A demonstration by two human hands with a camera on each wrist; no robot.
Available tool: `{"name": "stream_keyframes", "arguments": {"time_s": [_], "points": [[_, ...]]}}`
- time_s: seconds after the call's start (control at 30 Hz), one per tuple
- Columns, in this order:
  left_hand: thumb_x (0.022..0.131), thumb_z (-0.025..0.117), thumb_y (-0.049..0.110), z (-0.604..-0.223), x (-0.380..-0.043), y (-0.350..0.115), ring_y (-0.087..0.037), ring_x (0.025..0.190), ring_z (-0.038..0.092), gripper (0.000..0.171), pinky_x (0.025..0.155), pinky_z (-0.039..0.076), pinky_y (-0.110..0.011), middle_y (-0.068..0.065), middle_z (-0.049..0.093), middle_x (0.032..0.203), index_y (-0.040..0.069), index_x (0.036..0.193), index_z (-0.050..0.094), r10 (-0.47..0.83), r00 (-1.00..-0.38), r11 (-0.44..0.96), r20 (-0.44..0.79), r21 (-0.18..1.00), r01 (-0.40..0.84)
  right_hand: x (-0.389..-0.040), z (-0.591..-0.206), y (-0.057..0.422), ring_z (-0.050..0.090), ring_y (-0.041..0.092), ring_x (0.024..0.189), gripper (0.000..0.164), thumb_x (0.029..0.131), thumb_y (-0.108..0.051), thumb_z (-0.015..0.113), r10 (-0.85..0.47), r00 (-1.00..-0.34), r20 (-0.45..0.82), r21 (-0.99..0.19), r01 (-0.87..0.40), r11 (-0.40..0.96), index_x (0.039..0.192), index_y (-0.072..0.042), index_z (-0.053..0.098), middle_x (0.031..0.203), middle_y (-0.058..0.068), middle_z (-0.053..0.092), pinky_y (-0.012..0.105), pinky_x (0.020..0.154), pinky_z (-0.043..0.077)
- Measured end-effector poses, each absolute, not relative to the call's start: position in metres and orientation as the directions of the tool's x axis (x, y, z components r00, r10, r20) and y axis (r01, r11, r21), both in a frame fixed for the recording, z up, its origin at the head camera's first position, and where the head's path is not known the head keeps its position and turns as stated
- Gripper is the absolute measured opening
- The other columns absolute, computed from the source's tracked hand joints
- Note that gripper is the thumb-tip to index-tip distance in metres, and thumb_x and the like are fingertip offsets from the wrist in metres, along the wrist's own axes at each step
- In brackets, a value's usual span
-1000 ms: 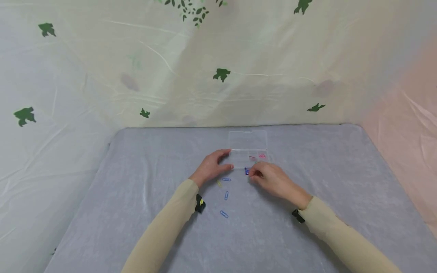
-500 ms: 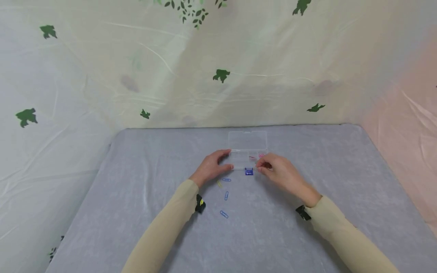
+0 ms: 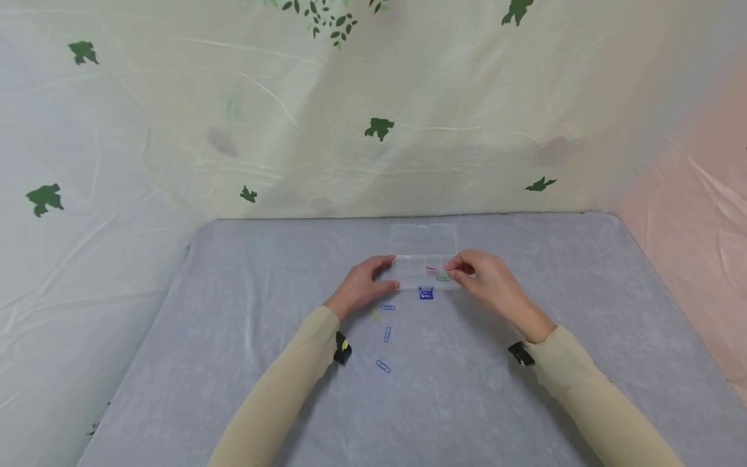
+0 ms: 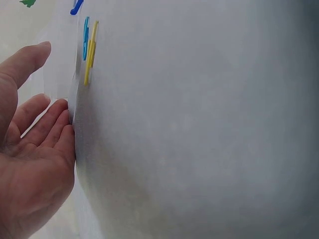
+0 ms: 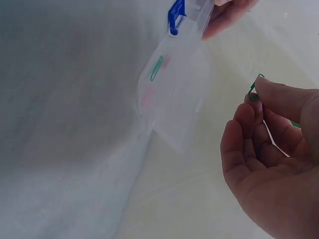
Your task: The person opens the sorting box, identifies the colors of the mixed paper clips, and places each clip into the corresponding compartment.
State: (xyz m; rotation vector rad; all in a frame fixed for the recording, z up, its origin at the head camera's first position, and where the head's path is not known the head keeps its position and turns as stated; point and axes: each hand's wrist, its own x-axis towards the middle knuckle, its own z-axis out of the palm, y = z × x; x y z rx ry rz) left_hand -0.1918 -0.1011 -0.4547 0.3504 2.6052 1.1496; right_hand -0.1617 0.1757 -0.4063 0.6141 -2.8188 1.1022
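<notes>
A clear plastic box [image 3: 411,273] lies with its lid [image 3: 424,240] folded back. Its blue latch [image 3: 426,293] hangs at the front edge. My left hand [image 3: 366,282] holds the box's left end, thumb at the front corner and fingers at the back one. Thumb and fingertips of my right hand [image 3: 487,282] pinch a green paper clip [image 5: 253,90] over the box's right end. Another green paper clip [image 5: 156,68] lies inside, in the front right part. Behind it are pink clips [image 3: 432,268], partly hidden by the right hand.
In front of the box, several blue paper clips [image 3: 383,366] and a yellow paper clip [image 3: 375,314] lie on the grey cloth [image 3: 303,402]. A pale curtain [image 3: 315,155] with green bird prints hangs behind the table.
My right hand has moved right and back, from beside the blue latch to above the box's right end, uncovering the latch. My left hand stays at the box.
</notes>
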Motion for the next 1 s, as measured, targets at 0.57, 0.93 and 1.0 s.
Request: {"name": "stream_keyframes", "arguments": {"time_s": [0.57,0.93,1.0], "points": [[0.096,0.076,0.028,-0.453,-0.190,-0.100,-0.027,0.144,0.046,0.067,0.120,0.036,-0.040,-0.009,0.050,0.156,0.013,0.155,0.047,0.337,-0.932,0.654,-0.136,0.746,0.128,-0.180,-0.416,0.170,0.064,0.023,0.089,0.005,0.096,-0.007,0.074,-0.355,-0.930,0.099,-0.593,-0.341,0.729,0.097,-0.002,0.073,0.097,0.009,0.071,0.042,0.079,0.055],[0.096,0.076,0.028,-0.455,-0.190,-0.101,-0.027,0.144,0.046,0.067,0.121,0.036,-0.041,-0.009,0.049,0.157,0.014,0.155,0.048,0.330,-0.934,0.655,-0.136,0.746,0.123,-0.187,-0.426,0.166,0.064,0.023,0.089,0.005,0.093,-0.002,0.075,-0.404,-0.912,0.071,-0.555,-0.372,0.744,0.091,-0.006,0.072,0.096,0.009,0.070,0.044,0.080,0.056],[0.096,0.076,0.028,-0.454,-0.190,-0.101,-0.027,0.145,0.046,0.067,0.121,0.036,-0.041,-0.009,0.049,0.157,0.014,0.155,0.048,0.329,-0.934,0.656,-0.140,0.745,0.119,-0.188,-0.427,0.166,0.064,0.023,0.089,0.005,0.093,-0.002,0.075,-0.410,-0.910,0.070,-0.545,-0.379,0.748,0.092,-0.006,0.072,0.095,0.009,0.070,0.044,0.081,0.056]]}}
